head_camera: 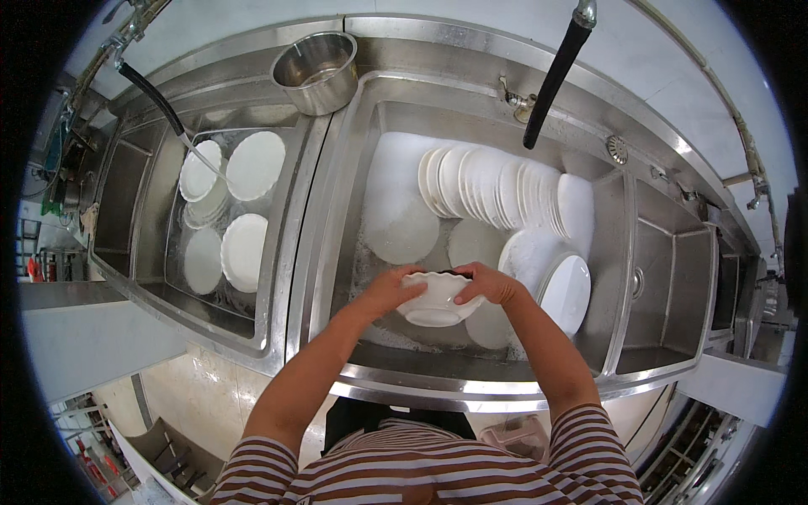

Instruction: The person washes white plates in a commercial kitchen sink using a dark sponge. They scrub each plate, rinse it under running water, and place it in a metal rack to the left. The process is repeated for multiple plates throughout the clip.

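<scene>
Above the soapy water of the large steel sink, I hold a white bowl with a scalloped rim tilted, its underside facing me. My left hand grips its left side and my right hand its right side, both thumbs on the outer wall. A small dark thing shows behind the rim between my fingers; what it is I cannot tell. A row of white plates stands on edge in foam beyond my hands. More plates lie underwater, and a white oval plate leans at the right.
In the left sink, water runs from a hose among white scalloped dishes. A steel pot stands on the ledge between the sinks. A black hose hangs over the large sink's back edge. A smaller sink adjoins at the right.
</scene>
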Available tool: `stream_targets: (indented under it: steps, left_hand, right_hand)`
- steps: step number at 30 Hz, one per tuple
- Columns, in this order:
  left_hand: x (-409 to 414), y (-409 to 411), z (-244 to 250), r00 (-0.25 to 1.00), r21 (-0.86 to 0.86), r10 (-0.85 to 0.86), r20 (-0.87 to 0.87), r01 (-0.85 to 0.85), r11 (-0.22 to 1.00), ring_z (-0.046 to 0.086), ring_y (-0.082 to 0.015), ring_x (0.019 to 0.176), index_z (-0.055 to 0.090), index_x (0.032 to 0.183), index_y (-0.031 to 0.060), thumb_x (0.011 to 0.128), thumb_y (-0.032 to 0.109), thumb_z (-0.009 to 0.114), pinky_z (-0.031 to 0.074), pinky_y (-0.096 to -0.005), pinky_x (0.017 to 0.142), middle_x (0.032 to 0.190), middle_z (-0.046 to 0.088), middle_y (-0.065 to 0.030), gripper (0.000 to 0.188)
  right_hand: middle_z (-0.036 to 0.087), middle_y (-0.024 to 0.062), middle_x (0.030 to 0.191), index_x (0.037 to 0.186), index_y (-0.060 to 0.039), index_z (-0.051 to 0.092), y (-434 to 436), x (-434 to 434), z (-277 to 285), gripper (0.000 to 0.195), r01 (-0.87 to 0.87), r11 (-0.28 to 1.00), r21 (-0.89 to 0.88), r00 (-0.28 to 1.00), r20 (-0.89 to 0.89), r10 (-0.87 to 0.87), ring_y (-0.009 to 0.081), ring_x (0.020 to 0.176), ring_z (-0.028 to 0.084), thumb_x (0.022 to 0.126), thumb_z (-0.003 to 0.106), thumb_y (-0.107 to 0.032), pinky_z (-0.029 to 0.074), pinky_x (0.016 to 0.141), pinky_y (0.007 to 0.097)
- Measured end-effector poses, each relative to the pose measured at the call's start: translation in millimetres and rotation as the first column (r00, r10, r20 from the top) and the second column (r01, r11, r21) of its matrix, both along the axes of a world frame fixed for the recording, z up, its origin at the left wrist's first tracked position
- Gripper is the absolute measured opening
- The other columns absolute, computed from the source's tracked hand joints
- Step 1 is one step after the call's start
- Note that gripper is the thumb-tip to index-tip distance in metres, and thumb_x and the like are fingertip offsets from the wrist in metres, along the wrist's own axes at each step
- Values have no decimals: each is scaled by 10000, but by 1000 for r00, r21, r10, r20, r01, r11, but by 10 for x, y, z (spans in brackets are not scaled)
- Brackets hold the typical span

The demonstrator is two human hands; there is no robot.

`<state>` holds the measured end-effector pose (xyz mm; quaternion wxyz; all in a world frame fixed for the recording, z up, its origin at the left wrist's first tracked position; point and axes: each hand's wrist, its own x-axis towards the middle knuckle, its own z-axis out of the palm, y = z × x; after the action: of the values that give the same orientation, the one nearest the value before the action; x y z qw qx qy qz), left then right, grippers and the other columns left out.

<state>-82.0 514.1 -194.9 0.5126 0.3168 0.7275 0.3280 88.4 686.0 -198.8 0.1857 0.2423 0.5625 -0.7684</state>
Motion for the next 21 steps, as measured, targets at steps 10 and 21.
stream_targets:
  steps: [10,21]
  left_hand:
    - [49,-366,303,631,-132,268,728,-255,958,566,-196,883,538,1053,-34,685,24,670,447,-330,801,967,592,-111,395]
    - [279,-495,-95,230,-312,694,683,-766,561,575,-236,874,545,1002,-11,730,15,616,470,-350,763,948,584,-117,283]
  right_hand:
    - [552,67,1020,1176,-14,456,-234,-197,-59,519,764,596,-248,631,89,-771,166,881,524,724,677,-137,424,805,280]
    - [555,98,1037,1017,3,544,-1007,-177,-15,307,443,770,459,896,-265,-357,200,932,525,791,598,-199,412,804,309]
